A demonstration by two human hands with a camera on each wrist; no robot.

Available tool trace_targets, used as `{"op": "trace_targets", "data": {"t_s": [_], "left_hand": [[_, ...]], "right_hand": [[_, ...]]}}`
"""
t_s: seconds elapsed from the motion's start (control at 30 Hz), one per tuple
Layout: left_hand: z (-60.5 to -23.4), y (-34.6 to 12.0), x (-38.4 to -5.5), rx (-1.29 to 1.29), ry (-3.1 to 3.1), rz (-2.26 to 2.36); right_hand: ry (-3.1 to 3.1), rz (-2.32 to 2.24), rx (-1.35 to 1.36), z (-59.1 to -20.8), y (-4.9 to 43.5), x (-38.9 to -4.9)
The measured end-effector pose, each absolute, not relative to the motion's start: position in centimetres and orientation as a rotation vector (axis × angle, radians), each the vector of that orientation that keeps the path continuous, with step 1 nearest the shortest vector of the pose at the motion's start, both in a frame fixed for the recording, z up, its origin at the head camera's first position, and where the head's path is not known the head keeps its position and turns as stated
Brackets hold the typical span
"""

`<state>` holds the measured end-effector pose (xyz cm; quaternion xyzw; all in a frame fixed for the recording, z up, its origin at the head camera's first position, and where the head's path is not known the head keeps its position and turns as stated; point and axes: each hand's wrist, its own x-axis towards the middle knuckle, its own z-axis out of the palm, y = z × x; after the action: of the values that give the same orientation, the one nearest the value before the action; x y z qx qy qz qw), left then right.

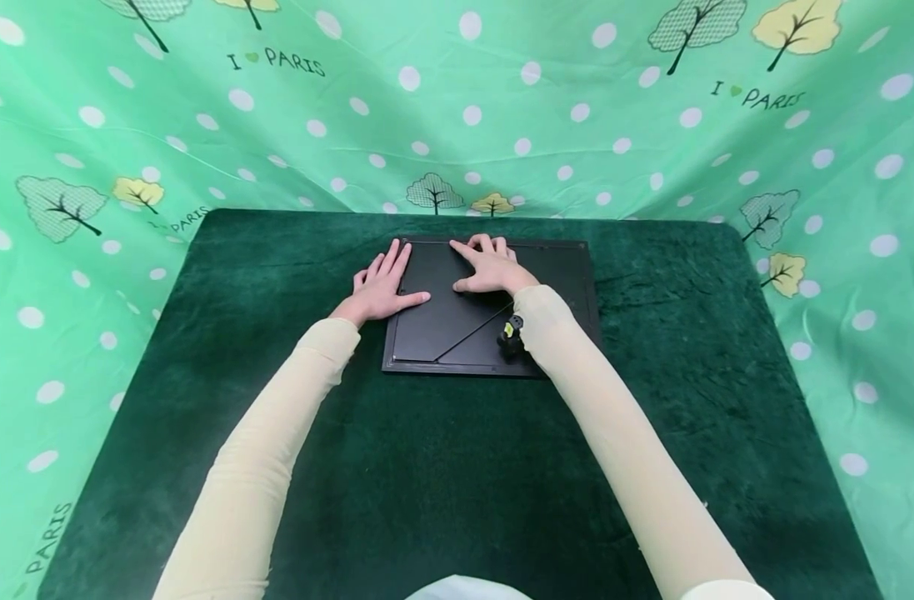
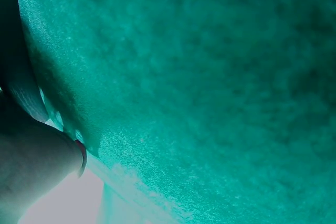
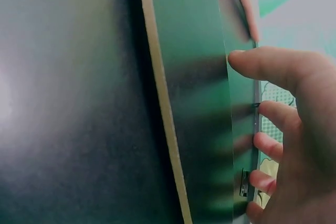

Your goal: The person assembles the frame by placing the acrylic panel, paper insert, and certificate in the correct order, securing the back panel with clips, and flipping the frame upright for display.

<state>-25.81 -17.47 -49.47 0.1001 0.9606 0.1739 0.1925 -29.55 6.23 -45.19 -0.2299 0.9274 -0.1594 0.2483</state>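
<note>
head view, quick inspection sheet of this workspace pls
surface: table under dark green velvet cloth, wrinkled.
job's things: black picture frame lying back side up near the far edge.
clutter: nothing seen.
grippers: left hand flat on the frame's left edge; right hand spread, fingers reaching its far edge.
cables: nothing seen; small black wrist camera on the right arm.
surroundings: green dotted backdrop with trees and "I love Paris" print.
</note>
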Motion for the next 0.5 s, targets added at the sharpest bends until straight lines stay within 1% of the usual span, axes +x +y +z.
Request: {"op": "trace_targets", "data": {"t_s": [0.5], "left_hand": [[-48.99, -17.43, -25.56, 0.281, 2.701, 0.500]], "right_hand": [[2.520, -0.399, -0.586, -45.03, 5.58, -29.95]]}}
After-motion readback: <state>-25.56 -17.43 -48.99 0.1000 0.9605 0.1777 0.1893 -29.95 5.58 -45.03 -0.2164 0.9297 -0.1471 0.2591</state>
